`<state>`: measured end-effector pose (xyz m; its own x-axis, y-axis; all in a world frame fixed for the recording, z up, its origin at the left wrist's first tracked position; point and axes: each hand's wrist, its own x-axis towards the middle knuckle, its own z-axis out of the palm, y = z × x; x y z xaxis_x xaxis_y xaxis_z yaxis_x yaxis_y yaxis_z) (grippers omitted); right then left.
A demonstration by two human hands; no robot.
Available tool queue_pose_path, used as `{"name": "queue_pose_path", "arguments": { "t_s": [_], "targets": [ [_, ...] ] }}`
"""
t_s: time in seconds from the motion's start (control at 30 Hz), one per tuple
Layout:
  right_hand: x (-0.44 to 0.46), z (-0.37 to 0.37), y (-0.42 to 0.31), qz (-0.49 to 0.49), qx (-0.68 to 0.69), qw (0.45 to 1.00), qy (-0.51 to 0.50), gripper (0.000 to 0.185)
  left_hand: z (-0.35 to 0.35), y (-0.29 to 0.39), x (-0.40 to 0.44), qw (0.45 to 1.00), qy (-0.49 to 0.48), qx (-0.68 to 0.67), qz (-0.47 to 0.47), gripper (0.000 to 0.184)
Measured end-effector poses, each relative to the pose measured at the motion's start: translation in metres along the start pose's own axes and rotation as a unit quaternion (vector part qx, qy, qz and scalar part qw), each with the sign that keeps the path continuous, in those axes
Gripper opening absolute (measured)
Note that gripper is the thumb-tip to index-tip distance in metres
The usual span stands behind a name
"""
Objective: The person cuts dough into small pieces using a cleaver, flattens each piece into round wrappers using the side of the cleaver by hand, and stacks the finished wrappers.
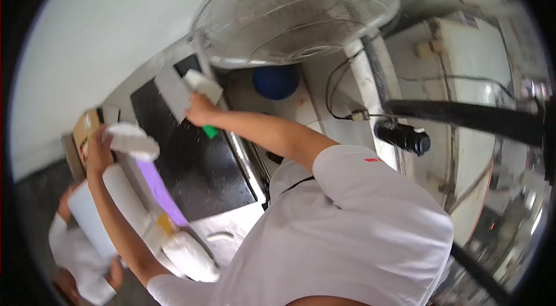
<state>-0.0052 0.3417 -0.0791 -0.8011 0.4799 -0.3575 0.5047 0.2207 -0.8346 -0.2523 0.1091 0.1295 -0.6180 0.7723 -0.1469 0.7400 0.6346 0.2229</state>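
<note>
My left hand [99, 152] is closed at the edge of a white, rounded flat piece [134, 140], which extends to its right. Farther right, my right hand [201, 109] is closed on a white flat piece [202, 85]. A grey flat sheet [172, 90] lies right against its fingers; whether they also grip the sheet is unclear. Beneath both is a black board [191, 173] with small white specks. Something green [209, 131] shows just below my right hand. A purple strip [156, 187] runs along the board's left side.
A co-worker [81, 254] at lower left holds a pale board [92, 219] beside a white roll [124, 193]. Cardboard boxes [87, 126] stand at left. A large fan [295, 11] is overhead, with a blue basin [276, 81] below. White plastic bundle [191, 257] lies near the front.
</note>
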Motion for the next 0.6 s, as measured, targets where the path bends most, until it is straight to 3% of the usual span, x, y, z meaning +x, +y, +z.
{"name": "queue_pose_path", "arguments": {
  "t_s": [0.07,0.1,0.13,0.17,0.2,0.27,0.37,0.47,0.53,0.6],
  "targets": [
    [-0.019,-0.010,-0.012,-0.008,0.019,1.000,0.018,0.075,-0.023,0.001,-0.029,0.994,-0.020,-0.105,-0.025,0.038],
    [-0.027,-0.013,-0.018,0.004,0.007,1.000,0.008,0.076,-0.030,0.017,-0.049,0.967,-0.016,-0.239,-0.087,0.036],
    [-0.034,-0.015,-0.023,0.017,-0.008,1.000,0.000,0.076,-0.015,-0.004,-0.068,0.967,0.096,-0.235,-0.007,0.035],
    [-0.035,-0.009,-0.013,-0.041,-0.004,0.999,0.025,0.080,-0.028,0.005,-0.085,0.980,0.066,-0.186,-0.033,0.034],
    [-0.033,0.003,-0.004,-0.097,0.001,0.994,0.056,0.084,-0.032,0.023,-0.101,0.967,0.053,-0.243,-0.054,0.033],
    [-0.036,0.023,-0.003,-0.119,-0.062,0.989,0.063,0.086,-0.028,0.059,-0.128,0.918,0.099,-0.381,-0.056,0.032],
    [-0.059,0.021,-0.010,-0.121,-0.168,0.975,0.078,0.091,-0.026,0.071,-0.168,0.942,0.137,-0.282,-0.124,0.032],
    [-0.096,0.035,-0.026,-0.140,-0.251,0.952,0.104,0.087,-0.010,0.086,-0.196,0.908,0.161,-0.369,-0.111,0.032],
    [-0.113,0.048,-0.028,-0.227,-0.177,0.946,0.146,0.073,-0.001,0.106,-0.208,0.888,0.174,-0.408,-0.122,0.031],
    [-0.119,0.085,-0.014,-0.273,0.042,0.951,0.136,0.067,0.006,0.118,-0.212,0.901,0.148,-0.390,-0.119,0.030]
  ]
}}
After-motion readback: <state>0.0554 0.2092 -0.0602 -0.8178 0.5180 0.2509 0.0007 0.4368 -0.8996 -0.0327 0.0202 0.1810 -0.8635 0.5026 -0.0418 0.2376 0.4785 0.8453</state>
